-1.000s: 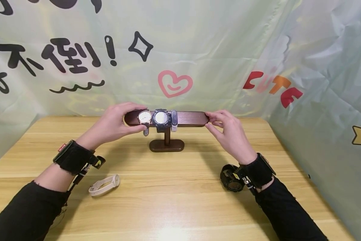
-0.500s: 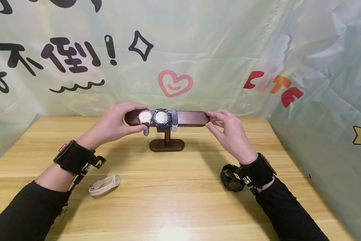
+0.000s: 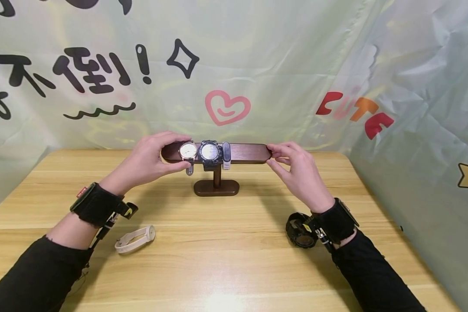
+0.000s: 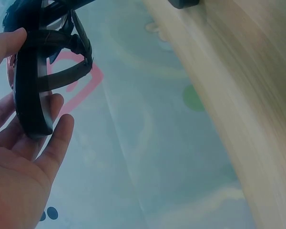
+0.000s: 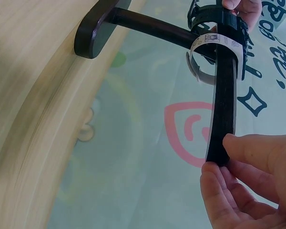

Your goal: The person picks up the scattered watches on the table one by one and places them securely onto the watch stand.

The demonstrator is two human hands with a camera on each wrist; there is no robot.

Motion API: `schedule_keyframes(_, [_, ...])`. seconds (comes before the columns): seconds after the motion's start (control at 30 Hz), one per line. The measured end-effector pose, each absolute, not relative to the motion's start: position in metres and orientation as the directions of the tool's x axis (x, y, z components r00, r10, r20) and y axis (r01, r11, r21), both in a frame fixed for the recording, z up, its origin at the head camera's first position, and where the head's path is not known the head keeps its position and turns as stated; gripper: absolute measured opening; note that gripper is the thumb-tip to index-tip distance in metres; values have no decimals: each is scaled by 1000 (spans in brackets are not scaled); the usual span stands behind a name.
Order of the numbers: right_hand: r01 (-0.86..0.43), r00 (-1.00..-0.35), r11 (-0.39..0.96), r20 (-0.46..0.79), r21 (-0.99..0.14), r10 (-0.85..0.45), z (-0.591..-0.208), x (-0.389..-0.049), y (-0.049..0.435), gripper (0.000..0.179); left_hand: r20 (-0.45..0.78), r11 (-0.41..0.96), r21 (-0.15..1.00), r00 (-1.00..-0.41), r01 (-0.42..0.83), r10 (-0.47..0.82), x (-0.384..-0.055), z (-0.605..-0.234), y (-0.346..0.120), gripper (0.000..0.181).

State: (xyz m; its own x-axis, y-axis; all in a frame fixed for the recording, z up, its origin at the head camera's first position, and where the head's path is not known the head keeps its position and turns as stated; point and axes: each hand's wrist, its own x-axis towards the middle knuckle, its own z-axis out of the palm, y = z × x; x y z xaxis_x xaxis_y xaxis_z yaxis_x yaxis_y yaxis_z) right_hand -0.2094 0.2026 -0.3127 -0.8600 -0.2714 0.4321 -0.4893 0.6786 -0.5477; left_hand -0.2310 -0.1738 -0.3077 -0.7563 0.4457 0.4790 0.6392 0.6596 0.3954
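A dark brown wooden watch stand (image 3: 251, 153) stands upright near the back of the table. My left hand (image 3: 149, 158) grips the left end of its bar, thumb at the lower edge beside a gold-rimmed watch (image 3: 188, 151). The right end is pinched between the thumb and fingers of my right hand (image 3: 298, 169). Right of the gold watch, a chunky black watch (image 3: 209, 151) and a slim fitness band (image 3: 226, 152) with a pale strap are fastened round the bar. In the right wrist view the band's pale strap (image 5: 231, 44) loops round the bar near the post.
On the wooden table (image 3: 218, 242), a pale pink watch (image 3: 135, 239) lies at front left. A black watch (image 3: 301, 232) lies at front right, partly covered by the right wrist gear. A printed cloth (image 3: 280, 65) hangs behind the table and along its right side.
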Motion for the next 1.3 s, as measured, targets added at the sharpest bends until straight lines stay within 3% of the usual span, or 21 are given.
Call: schedule_keyframes(1.3, [-509,-854,670,415,-541,-314,-311,-208,206,43,484,685,374,-762,625,430,-226,-309,-172,61])
